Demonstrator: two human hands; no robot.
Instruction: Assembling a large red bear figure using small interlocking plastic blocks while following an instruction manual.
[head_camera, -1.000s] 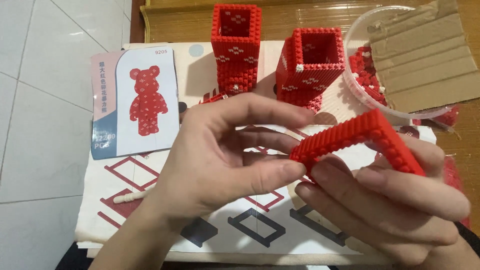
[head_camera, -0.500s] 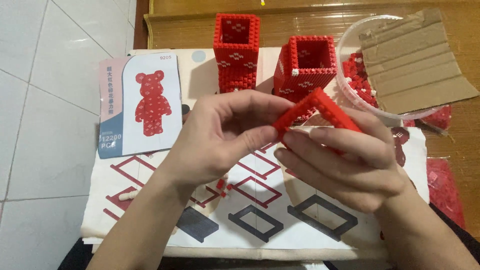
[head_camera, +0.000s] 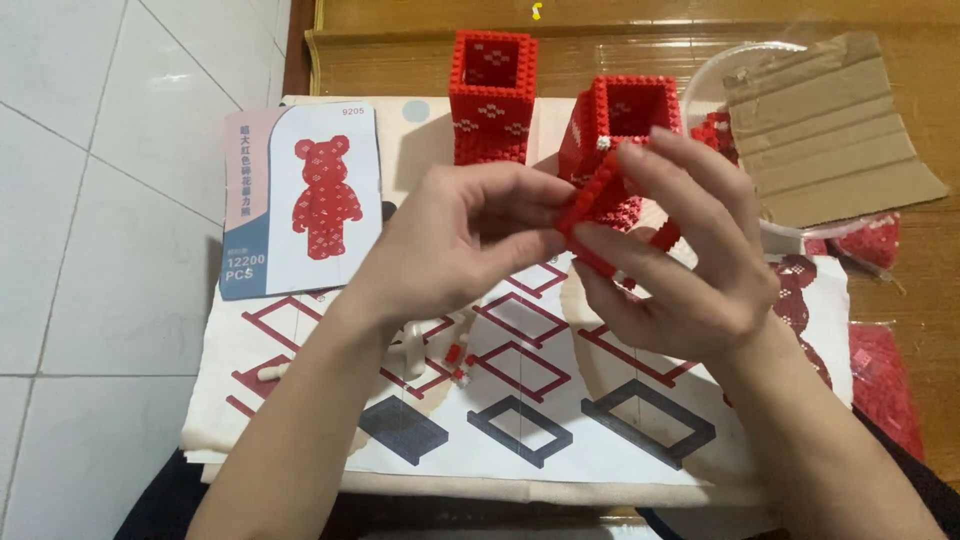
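Both of my hands hold a small red frame of tiny bricks (head_camera: 592, 205) above a printed instruction sheet (head_camera: 520, 400). My left hand (head_camera: 455, 245) pinches its left side with thumb and fingers. My right hand (head_camera: 685, 265) wraps the frame from the right, and its fingers hide most of it. Just behind the hands stand two hollow red brick towers, the taller one (head_camera: 492, 95) on the left and the wider one (head_camera: 625, 120) partly hidden by my right fingers.
A booklet with a red bear picture (head_camera: 305, 200) lies at the left. A clear bowl of red bricks (head_camera: 715, 125) sits at the back right under a piece of cardboard (head_camera: 835, 125). Bags of red bricks (head_camera: 885, 385) lie at the right edge. White floor tiles (head_camera: 110, 250) are at the left.
The red frame, held flat and wide a second ago, has been turned on edge and drawn up toward the wider tower. My fingers now cover most of it.
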